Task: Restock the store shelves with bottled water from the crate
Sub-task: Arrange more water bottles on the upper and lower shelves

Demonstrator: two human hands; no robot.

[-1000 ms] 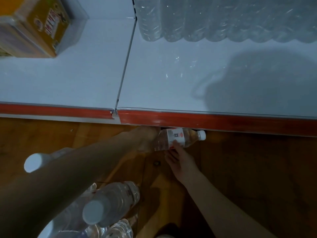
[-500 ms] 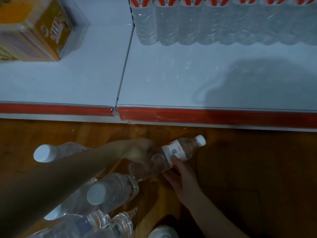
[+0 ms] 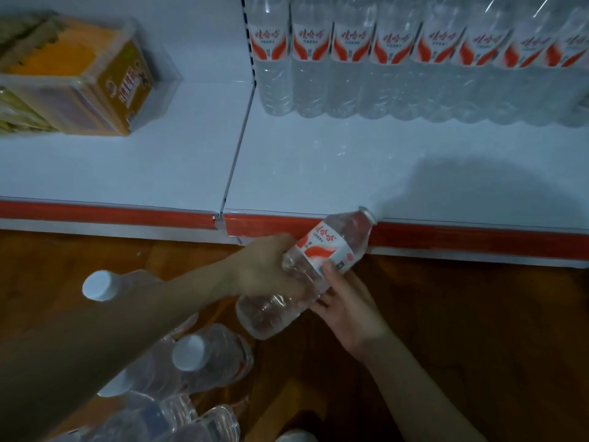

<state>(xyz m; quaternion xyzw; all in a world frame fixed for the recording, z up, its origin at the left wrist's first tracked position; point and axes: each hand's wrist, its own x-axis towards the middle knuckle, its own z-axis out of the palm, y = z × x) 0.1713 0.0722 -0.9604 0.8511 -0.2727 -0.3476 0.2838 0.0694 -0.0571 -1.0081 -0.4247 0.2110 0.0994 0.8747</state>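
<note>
A clear water bottle [image 3: 325,250] with a red and white label lies tilted, cap toward the upper right, just over the shelf's red front edge [image 3: 462,240]. My left hand [image 3: 267,266] grips its middle from the left. My right hand [image 3: 347,304] holds it from below, thumb on the label. A row of matching bottles [image 3: 395,59] stands at the back of the white shelf [image 3: 318,167]. Several loose bottles [image 3: 204,362] with white caps stand in a cluster on the floor at lower left; no crate wall shows.
A yellow packaged box [image 3: 83,74] sits on the left shelf section, past the divider [image 3: 237,148]. The floor [image 3: 478,330] is brown wood. My left forearm crosses over the cluster of bottles.
Both hands have lifted the bottle up and to the right, from below the shelf edge to level with it. The view has tilted up, showing more of the stocked row.
</note>
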